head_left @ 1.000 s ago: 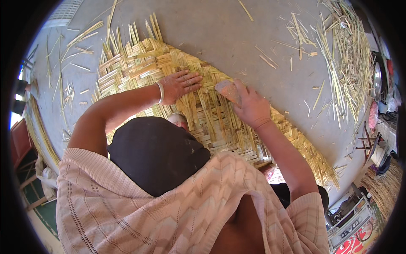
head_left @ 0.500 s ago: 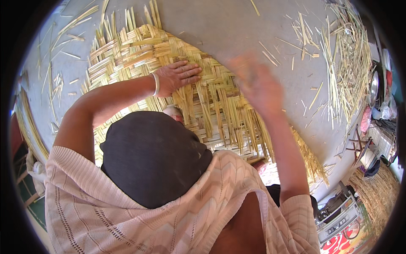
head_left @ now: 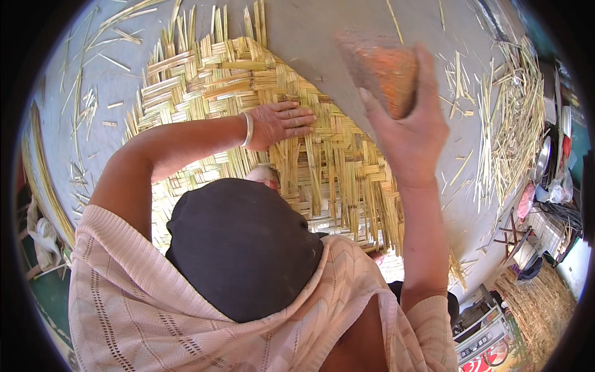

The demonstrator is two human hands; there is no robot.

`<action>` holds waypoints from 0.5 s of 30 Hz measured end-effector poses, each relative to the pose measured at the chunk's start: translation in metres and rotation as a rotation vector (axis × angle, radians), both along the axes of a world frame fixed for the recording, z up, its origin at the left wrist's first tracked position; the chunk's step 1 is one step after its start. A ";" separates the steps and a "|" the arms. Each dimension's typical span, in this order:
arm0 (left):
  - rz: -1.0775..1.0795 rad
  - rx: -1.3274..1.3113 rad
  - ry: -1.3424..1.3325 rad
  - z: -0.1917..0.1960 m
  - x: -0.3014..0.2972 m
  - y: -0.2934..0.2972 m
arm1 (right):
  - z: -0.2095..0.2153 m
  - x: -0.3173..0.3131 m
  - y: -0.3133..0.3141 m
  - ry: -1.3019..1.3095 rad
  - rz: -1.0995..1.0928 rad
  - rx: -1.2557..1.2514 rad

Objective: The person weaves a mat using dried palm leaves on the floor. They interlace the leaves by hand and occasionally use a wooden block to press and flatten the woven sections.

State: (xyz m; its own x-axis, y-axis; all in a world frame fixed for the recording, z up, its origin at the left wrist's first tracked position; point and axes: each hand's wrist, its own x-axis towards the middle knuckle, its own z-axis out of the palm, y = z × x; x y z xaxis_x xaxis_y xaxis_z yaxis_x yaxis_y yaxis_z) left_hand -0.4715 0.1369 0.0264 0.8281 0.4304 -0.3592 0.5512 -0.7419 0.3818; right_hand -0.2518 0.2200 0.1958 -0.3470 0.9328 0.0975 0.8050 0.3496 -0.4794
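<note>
A woven mat of flat yellow-green split stalks (head_left: 229, 80) lies on the floor in front of me. My left hand (head_left: 282, 126) rests palm down on its weave, fingers stretched out, with a pale bangle (head_left: 248, 130) at the wrist. To the right, my right hand (head_left: 412, 139) grips a rough, wedge-shaped piece of orange-brown brick (head_left: 393, 71), thumb on one side and fingers on the other. The brick is raised beyond the mat's slanting right edge, apart from the weave, and its far end is blurred. Part of a foot (head_left: 263, 175) shows on the mat.
Loose stalks stick out from the mat's far edge. A heap of split stalks (head_left: 505, 130) lies at the right, with scraps scattered over the grey floor (head_left: 310, 31). A straw pile (head_left: 539, 297) is at lower right. A dark rounded cloth shape (head_left: 245, 248) blocks the near middle.
My right hand has moved away from the mat's right edge, up and to the right, with the brick in it. My left hand stays flat on the weave. The whole view has shifted slightly.
</note>
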 end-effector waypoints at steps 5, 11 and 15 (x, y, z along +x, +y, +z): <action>-0.004 -0.034 0.008 0.003 -0.002 0.005 | -0.060 -0.048 -0.006 -0.509 0.132 -0.355; -0.035 0.068 -0.069 -0.007 -0.006 0.001 | -0.083 -0.032 0.002 -0.354 0.089 -0.303; 0.013 0.028 -0.156 -0.015 -0.009 -0.002 | -0.051 -0.055 0.015 -0.158 0.033 -0.241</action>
State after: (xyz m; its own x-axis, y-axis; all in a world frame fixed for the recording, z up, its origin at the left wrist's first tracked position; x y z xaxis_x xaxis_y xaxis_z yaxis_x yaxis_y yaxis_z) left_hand -0.4800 0.1347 0.0113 0.8670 0.4499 -0.2144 0.4968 -0.7463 0.4429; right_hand -0.3070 0.2350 0.1444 -0.3709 0.9104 -0.1835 0.8663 0.2680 -0.4215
